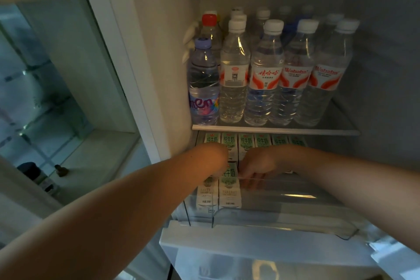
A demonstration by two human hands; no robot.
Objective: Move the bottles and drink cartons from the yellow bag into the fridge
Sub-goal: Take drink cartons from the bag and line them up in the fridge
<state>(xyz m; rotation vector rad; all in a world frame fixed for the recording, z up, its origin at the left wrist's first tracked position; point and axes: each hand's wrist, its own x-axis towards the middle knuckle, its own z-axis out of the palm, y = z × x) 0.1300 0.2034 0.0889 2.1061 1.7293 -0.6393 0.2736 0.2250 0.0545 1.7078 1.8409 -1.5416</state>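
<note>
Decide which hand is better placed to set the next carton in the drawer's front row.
Likely right. The right hand hangs over the bare part of the drawer beside the two front cartons; the left hand sits over those cartons.

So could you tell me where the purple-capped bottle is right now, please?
In the head view the purple-capped bottle stands at the left end of the front row on the glass shelf, beside a white-capped bottle.

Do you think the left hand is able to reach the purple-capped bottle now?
Probably yes: the purple-capped bottle stands unblocked at the glass shelf's front edge, just above the left hand, which sits in the carton drawer.
</note>
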